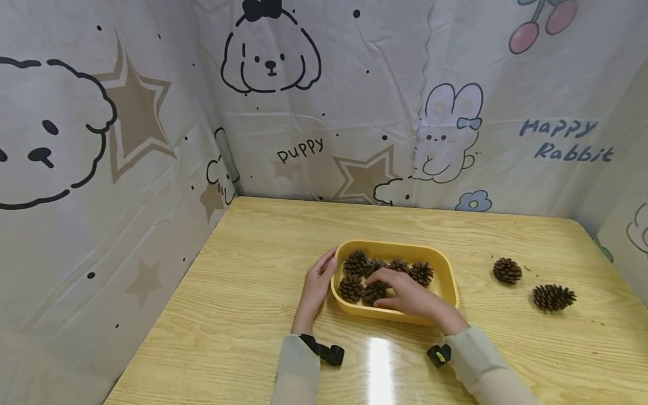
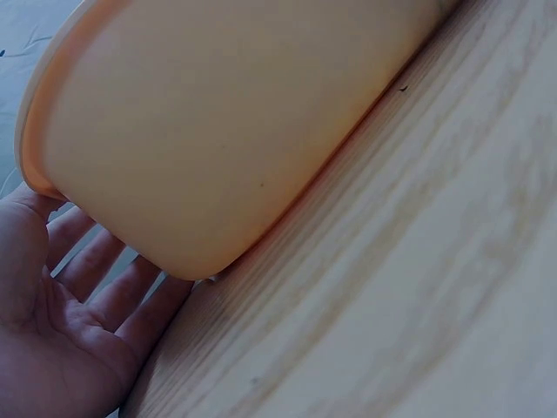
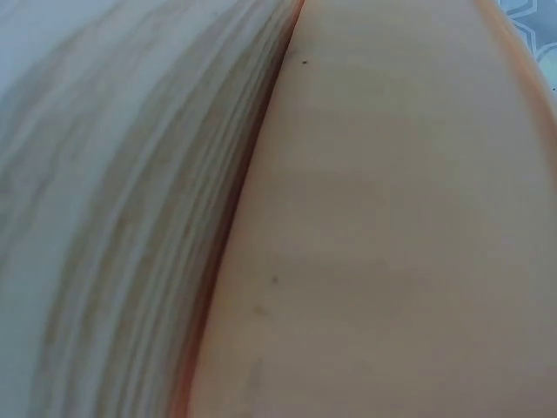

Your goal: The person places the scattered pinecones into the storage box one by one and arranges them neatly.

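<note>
A yellow plastic bin [image 1: 448,270] stands on the table with several brown pine cones [image 1: 350,288] in its left and middle part. My left hand [image 1: 319,278] rests against the bin's left end; in the left wrist view its fingers lie extended along the outer wall, thumb near the rim. My right hand [image 1: 407,292] reaches over the front rim into the bin. Its thumb and fingers curve round one pine cone [image 1: 373,295], which they partly cover. The right wrist view shows only the bin's outer wall [image 3: 374,218] and the tabletop, without the hand.
Two more pine cones lie on the wooden table [image 1: 228,315] to the right: a rounder one [image 1: 507,271] and a longer one [image 1: 554,297]. Small dark bits are scattered near them. Printed cloth [image 1: 324,169] hangs behind the table and at its sides.
</note>
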{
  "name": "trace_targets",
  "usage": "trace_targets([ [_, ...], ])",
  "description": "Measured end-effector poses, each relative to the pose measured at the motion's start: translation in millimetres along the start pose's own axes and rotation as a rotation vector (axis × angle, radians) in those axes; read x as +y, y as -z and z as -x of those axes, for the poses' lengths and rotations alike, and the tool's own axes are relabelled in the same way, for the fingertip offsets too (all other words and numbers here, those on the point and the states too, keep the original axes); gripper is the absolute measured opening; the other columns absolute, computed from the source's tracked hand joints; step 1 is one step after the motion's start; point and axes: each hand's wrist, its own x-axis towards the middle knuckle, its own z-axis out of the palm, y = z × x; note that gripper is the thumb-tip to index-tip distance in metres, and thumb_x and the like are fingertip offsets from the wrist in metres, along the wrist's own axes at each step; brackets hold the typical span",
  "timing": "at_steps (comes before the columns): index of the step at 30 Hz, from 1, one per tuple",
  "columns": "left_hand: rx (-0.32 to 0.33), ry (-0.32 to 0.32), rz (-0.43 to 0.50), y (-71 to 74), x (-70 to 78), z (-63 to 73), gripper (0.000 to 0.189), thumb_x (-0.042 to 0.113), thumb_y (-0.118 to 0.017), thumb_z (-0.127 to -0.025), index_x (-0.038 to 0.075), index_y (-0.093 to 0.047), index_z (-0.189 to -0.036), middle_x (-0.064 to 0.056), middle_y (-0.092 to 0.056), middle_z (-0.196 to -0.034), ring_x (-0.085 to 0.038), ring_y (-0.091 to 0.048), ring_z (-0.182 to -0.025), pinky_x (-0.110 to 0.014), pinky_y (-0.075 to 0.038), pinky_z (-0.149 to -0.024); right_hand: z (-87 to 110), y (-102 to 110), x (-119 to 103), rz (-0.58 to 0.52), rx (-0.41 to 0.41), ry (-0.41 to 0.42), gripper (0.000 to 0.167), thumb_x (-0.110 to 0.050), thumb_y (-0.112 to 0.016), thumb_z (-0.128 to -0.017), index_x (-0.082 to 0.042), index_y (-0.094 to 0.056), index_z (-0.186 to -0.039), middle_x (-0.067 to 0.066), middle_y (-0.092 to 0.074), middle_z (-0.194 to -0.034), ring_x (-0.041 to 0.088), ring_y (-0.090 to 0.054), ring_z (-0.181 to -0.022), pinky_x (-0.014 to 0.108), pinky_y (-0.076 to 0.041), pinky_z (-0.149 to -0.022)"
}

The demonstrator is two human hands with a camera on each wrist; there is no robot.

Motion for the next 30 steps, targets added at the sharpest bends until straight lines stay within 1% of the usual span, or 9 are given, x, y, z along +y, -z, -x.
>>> trace_targets([
  [6,0.017,-0.006,0.020,-3.5,-26.6,-12.8,0.046,0.033,-0.048,-0.104,0.016,-0.048,-0.146,-0.010,-0.049,-0.150,-0.029,-0.046,-0.139,-0.045,-0.041,-0.115,1.8,0,2,-0.006,0.011,-0.004,0.039,-0.019,-0.072,-0.089,-0.009,-0.061,-0.125,0.008,-0.064,-0.125,0.029,-0.061,-0.117,0.044,-0.054,-0.096],
  [8,0.021,-0.018,0.008,-3.6,-31.4,-14.6,0.046,0.036,-0.048,-0.103,0.017,-0.049,-0.146,-0.010,-0.050,-0.149,-0.029,-0.047,-0.138,-0.045,-0.041,-0.114,2.3,0,3,-0.004,0.023,-0.001,0.039,-0.020,-0.072,-0.089,-0.009,-0.061,-0.125,0.007,-0.064,-0.125,0.028,-0.061,-0.117,0.045,-0.053,-0.096],
  [15,0.028,-0.005,0.007,-2.7,-33.0,-14.7,0.047,0.041,-0.049,-0.102,0.022,-0.051,-0.144,-0.006,-0.052,-0.148,-0.025,-0.047,-0.139,-0.043,-0.041,-0.115,6.2,1,4,-0.010,0.106,0.042,0.038,-0.020,-0.074,-0.087,-0.008,-0.063,-0.121,0.008,-0.063,-0.125,0.028,-0.061,-0.116,0.044,-0.054,-0.097],
  [18,0.029,-0.008,0.011,-3.1,-32.5,-15.0,0.046,0.039,-0.049,-0.102,0.021,-0.051,-0.145,-0.006,-0.051,-0.148,-0.025,-0.047,-0.139,-0.043,-0.040,-0.115,8.5,1,4,-0.024,0.143,0.062,0.036,-0.018,-0.074,-0.087,-0.007,-0.064,-0.119,0.010,-0.064,-0.124,0.028,-0.062,-0.113,0.042,-0.055,-0.097],
  [21,0.034,-0.014,0.023,-3.5,-32.1,-15.5,0.046,0.037,-0.050,-0.102,0.020,-0.050,-0.145,-0.007,-0.051,-0.149,-0.025,-0.047,-0.139,-0.044,-0.039,-0.116,11.1,3,4,-0.051,0.151,0.058,0.034,-0.017,-0.074,-0.087,-0.007,-0.064,-0.119,0.011,-0.064,-0.124,0.028,-0.062,-0.112,0.041,-0.056,-0.096],
  [23,0.034,-0.025,0.026,-3.6,-31.9,-15.6,0.046,0.036,-0.051,-0.102,0.018,-0.050,-0.145,-0.008,-0.050,-0.149,-0.026,-0.047,-0.139,-0.044,-0.039,-0.116,13.3,4,4,-0.069,0.149,0.043,0.034,-0.017,-0.073,-0.088,-0.007,-0.064,-0.119,0.010,-0.064,-0.123,0.028,-0.063,-0.112,0.042,-0.056,-0.095],
  [25,0.033,-0.021,0.027,-3.6,-31.8,-15.6,0.046,0.037,-0.051,-0.102,0.019,-0.050,-0.145,-0.007,-0.051,-0.149,-0.025,-0.047,-0.139,-0.044,-0.040,-0.116,16.0,6,5,-0.086,0.148,0.017,0.034,-0.018,-0.072,-0.089,-0.009,-0.064,-0.120,0.008,-0.064,-0.124,0.028,-0.064,-0.110,0.043,-0.056,-0.094],
  [28,0.030,-0.017,0.025,-3.6,-32.8,-15.8,0.047,0.039,-0.050,-0.102,0.021,-0.050,-0.145,-0.006,-0.051,-0.149,-0.024,-0.047,-0.139,-0.043,-0.040,-0.116,19.0,7,8,-0.083,0.186,0.014,0.034,-0.017,-0.074,-0.087,-0.009,-0.065,-0.119,0.007,-0.065,-0.121,0.028,-0.065,-0.105,0.042,-0.057,-0.091],
  [30,0.029,-0.017,0.023,-3.4,-33.7,-15.8,0.047,0.040,-0.050,-0.102,0.021,-0.050,-0.145,-0.005,-0.050,-0.149,-0.024,-0.046,-0.140,-0.043,-0.040,-0.116,20.9,8,11,-0.069,0.232,0.032,0.034,-0.015,-0.076,-0.085,-0.009,-0.066,-0.117,0.006,-0.066,-0.119,0.027,-0.065,-0.101,0.040,-0.058,-0.088],
])
